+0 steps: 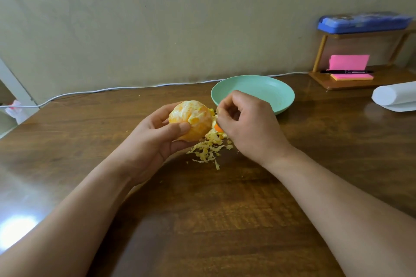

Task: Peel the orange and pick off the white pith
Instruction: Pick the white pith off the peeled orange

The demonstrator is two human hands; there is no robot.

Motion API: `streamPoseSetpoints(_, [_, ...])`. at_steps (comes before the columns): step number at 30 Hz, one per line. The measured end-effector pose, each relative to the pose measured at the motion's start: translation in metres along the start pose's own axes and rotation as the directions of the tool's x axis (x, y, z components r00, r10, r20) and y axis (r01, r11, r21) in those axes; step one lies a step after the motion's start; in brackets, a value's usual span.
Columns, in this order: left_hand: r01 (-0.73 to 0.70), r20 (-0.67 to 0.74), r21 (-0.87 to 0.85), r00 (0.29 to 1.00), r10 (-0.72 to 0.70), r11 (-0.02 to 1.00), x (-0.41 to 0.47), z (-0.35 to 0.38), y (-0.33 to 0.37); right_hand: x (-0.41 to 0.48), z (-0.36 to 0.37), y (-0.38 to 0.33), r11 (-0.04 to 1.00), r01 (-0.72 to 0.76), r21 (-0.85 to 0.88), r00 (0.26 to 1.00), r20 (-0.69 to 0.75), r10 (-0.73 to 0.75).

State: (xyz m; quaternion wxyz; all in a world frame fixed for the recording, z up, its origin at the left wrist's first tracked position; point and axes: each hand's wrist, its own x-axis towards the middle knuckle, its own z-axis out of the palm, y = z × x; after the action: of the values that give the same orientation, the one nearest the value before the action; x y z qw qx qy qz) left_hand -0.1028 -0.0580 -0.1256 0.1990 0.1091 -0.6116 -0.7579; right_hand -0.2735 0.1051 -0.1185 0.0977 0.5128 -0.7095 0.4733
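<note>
My left hand (155, 139) grips a peeled orange (191, 119) above the wooden table, thumb across its front. White pith streaks still show on the top of the fruit. My right hand (247, 123) is just right of the orange with fingers curled, pinching a small bit of pith at the fruit's right side. A heap of pale pith shreds and peel bits (209, 148) lies on the table below and between both hands.
A mint green plate (270, 87) sits behind my right hand. A white cable (112, 90) runs along the wall. At the right stand a wooden shelf with pink sticky notes (349, 63), a pen and a blue case, plus a white roll (391, 96).
</note>
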Motion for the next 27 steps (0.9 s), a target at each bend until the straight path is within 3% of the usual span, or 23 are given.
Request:
streamPoseSetpoints(5, [0.028, -0.010, -0.042, 1.000, -0.028, 0.999, 0.001, -0.001, 0.002, 0.000, -0.002, 0.001, 0.994, -0.076, 0.075, 0.993, 0.099, 0.068])
streamPoseSetpoints(15, [0.064, -0.143, 0.014, 0.988, -0.061, 0.998, 0.001, 0.003, 0.000, -0.004, -0.002, -0.013, 0.988, 0.133, -0.074, 0.982, 0.141, -0.121])
streamPoseSetpoints(27, [0.053, -0.256, 0.167, 0.967, -0.009, 0.985, -0.003, 0.017, 0.004, -0.003, 0.005, -0.018, 0.973, 0.189, -0.130, 0.977, 0.120, -0.174])
